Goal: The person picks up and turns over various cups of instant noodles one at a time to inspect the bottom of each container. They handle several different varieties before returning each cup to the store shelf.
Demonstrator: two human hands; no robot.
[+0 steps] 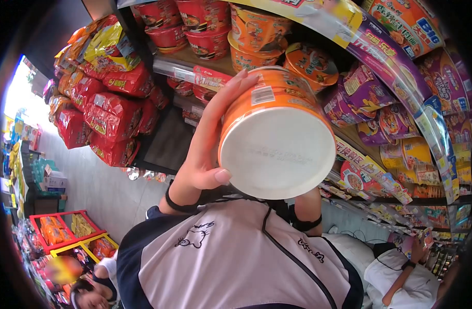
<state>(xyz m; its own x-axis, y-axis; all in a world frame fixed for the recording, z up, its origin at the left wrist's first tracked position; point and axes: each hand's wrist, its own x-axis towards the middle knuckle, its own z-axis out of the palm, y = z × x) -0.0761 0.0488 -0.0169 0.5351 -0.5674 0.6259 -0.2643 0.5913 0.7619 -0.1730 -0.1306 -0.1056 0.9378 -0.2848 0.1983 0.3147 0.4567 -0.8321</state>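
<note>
My left hand (207, 139) grips an orange instant noodle tub (269, 85) from its left side, fingers over the printed wall and thumb by the base. Tipped over, the tub turns its white round bottom toward me, with a faint line of stamped print on it. A barcode shows on the wall near my fingertips. My right wrist (309, 204) reaches up behind the tub's lower right edge; the tub hides that hand's fingers, so its grip does not show. Just beyond the tub, more orange noodle tubs (259, 31) stand on a shelf.
Red noodle tubs (202, 18) are stacked on the shelf, purple tubs (367, 90) to the right. Red bagged noodle packs (112, 113) pile up at left. At lower right another person (400, 278) in a white shirt works near shelves; one more person (94, 291) is at lower left.
</note>
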